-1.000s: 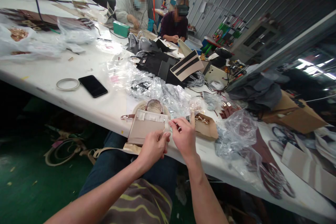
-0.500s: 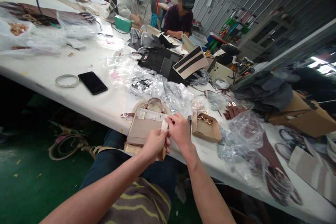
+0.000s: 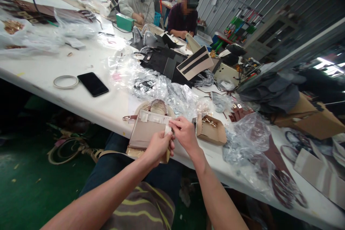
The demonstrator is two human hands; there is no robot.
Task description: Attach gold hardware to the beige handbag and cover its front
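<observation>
A small taupe handbag (image 3: 148, 132) lies at the table's front edge, partly over my lap. Its looped handle (image 3: 158, 107) points away from me, and a brown strap with a metal buckle (image 3: 129, 117) sticks out to the left. Pale tape strips run along its upper edge. My left hand (image 3: 161, 144) grips the bag's right side, thumb on top. With fingers pinched, my right hand (image 3: 183, 131) holds a short white strip of tape (image 3: 168, 128) at the bag's upper right corner. The strip's far end is hidden by my fingers.
A cardboard box (image 3: 211, 131) with small metal fittings stands to the right, beside crumpled plastic (image 3: 248, 147). A phone (image 3: 93, 84) and a tape roll (image 3: 65, 82) lie left. Black bag parts (image 3: 161, 63) are heaped behind. Two people sit across the table.
My right fingers have shifted slightly at the strip of tape. The bag and my left hand stay almost the same; the whole view has moved a little.
</observation>
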